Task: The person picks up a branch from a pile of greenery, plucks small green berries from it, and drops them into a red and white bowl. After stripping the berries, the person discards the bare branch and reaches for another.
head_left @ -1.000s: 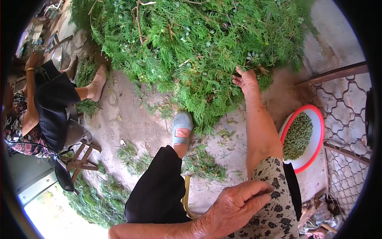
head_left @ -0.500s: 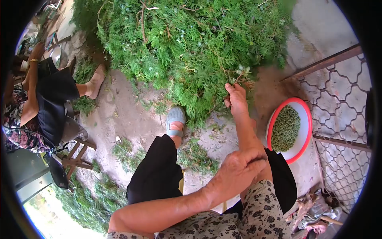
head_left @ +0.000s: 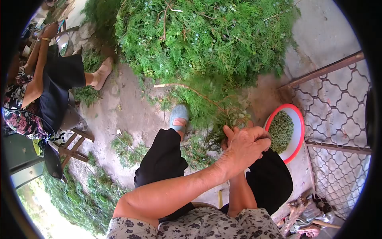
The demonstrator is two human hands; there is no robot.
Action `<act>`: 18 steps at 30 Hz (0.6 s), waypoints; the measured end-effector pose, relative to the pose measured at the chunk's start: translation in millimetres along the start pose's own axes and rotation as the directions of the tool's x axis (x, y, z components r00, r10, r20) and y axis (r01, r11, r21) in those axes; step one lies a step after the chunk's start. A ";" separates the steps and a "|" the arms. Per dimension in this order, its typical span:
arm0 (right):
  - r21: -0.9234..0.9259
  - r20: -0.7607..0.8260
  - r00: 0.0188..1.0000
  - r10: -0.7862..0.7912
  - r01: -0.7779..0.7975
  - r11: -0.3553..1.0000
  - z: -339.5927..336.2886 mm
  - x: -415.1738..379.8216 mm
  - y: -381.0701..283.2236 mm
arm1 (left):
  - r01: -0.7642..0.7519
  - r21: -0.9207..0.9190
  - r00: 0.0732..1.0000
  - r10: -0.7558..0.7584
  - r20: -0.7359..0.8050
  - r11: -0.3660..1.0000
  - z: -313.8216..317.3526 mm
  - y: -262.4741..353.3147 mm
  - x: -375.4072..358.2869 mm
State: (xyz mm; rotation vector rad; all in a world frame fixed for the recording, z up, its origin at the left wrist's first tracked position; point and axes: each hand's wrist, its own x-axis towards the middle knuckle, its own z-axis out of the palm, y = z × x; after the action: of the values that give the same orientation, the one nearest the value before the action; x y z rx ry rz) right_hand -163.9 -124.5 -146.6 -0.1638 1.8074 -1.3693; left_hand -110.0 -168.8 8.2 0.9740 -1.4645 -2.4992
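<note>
The leafy branch (head_left: 178, 85) lies left of the basin (head_left: 303, 131), its bare stem pointing away from that rim. Our right grip (head_left: 228, 136) looks closed on its bushy end; our left grip (head_left: 244, 145) overlaps it, and we cannot tell whether those fingertips hold anything. We judge the branch light, its woody stem springy and fairly stiff, its sprigs soft and easily stripped; the stem should give us the firmer hold.
</note>
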 end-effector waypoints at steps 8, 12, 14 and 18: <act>-0.431 -0.163 0.742 -0.650 0.539 0.723 23.6 -10.4 -28.3 | -0.100 0.023 0.989 0.102 -0.112 0.995 5.3 -2.9 7.5; -0.635 -0.122 0.456 -0.882 0.647 0.422 28.4 -4.1 -42.7 | -0.156 -0.037 0.986 0.153 -0.069 0.987 -7.3 6.1 5.3; -0.258 -0.083 0.578 -0.812 0.775 0.577 -7.2 41.4 -9.2 | -0.169 -0.179 0.983 0.151 -0.108 0.969 -18.1 19.1 5.2; 0.053 0.040 0.947 -0.319 0.317 0.947 -23.9 43.8 -65.5 | -0.327 -0.339 0.926 0.228 -0.300 0.882 -67.5 52.1 -3.2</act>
State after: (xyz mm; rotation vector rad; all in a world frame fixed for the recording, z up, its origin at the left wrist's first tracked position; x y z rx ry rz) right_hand -232.0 -157.1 -113.7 -0.4779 1.7613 -1.6136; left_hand -81.9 -246.7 29.0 0.8895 -0.9147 -2.2311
